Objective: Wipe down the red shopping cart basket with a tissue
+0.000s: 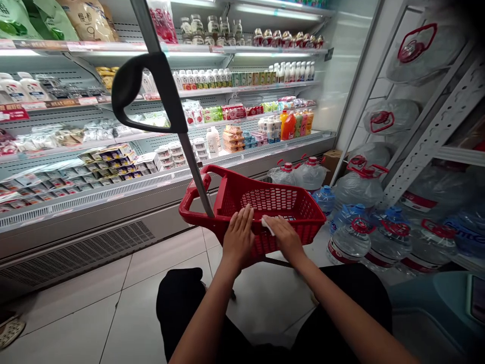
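In front of my knees stands a red plastic shopping basket (pixel 265 189) with lattice walls and a tall grey metal pole topped by a black loop handle (pixel 166 96). My left hand (pixel 239 230) lies flat on the near rim, fingers stretched out together, with nothing in it. Beside it, my right hand (pixel 284 235) presses a small white cloth or tissue (pixel 268 225) against the same rim; most of the white piece is hidden under the fingers. Something small and pale shows at the bottom of the basket, too covered to name.
A lit refrigerated display (pixel 151 146) of bottles, cups and packs runs along the far side. Large water bottles (pixel 348 240) crowd the floor at right, beside a metal rack (pixel 424 111). A teal tub-like thing (pixel 428 298) is at lower right. A patterned shoe (pixel 11 331) shows at lower left.
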